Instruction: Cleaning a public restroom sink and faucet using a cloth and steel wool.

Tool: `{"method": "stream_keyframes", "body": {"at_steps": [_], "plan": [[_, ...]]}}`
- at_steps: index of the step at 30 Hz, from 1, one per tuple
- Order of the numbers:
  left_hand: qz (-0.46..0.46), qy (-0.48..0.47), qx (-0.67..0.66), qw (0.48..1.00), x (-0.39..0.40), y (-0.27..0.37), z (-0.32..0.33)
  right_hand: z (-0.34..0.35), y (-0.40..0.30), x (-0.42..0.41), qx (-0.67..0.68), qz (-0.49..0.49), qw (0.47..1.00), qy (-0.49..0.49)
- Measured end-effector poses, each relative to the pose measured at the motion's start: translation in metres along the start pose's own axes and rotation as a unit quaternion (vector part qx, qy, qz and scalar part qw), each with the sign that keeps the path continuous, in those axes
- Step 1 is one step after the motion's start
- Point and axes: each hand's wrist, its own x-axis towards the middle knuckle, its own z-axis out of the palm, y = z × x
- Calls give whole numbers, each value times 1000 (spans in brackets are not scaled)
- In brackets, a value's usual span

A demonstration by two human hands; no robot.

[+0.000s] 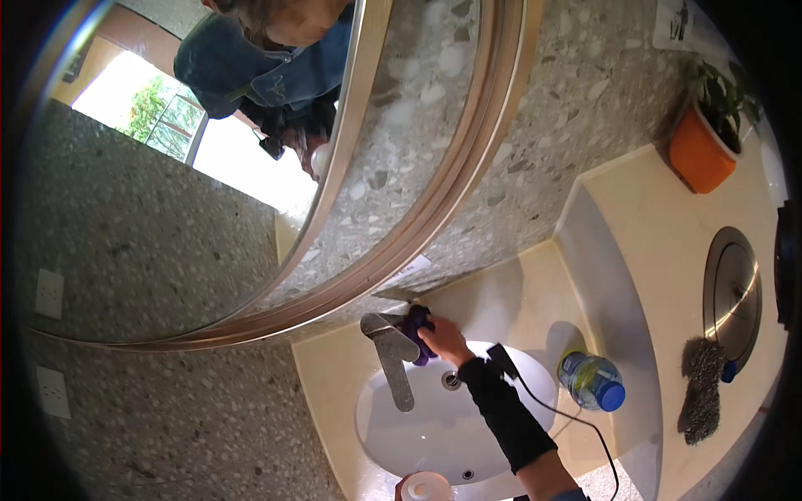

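Note:
My right hand (446,340) grips a crumpled purple cloth (416,332) at the base of the metal faucet (391,363), close to the wall. The faucet's spout reaches over the white oval sink basin (388,432), whose metal drain (451,379) lies below my right wrist. A black sleeve covers that forearm, and a small black device (502,361) with a cable sits at the wrist. At the bottom edge, my left hand (400,488) holds a white round container (427,487); only its fingers show beside it, the rest being cut off.
Right of the basin, a clear plastic bottle (589,379) with a blue cap stands on the cream counter (545,275). A raised ledge carries a round metal lid (732,294), a grey fibrous pad (702,391) and an orange plant pot (700,150). The framed mirror (156,232) reflects a person.

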Motion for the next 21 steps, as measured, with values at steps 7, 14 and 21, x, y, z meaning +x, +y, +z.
{"method": "stream_keyframes", "body": {"at_steps": [7,14,21], "plan": [[-6,13,-17,1000,7,27,-3,-25,-13,-42,207,75,975,-38],[-38,-1,-39,999,7,10,-12,-22,-31,46,65,63,993,-73],[-50,16,-51,997,3,2,-27,-35,-36,35,97,144,974,-146]]}}
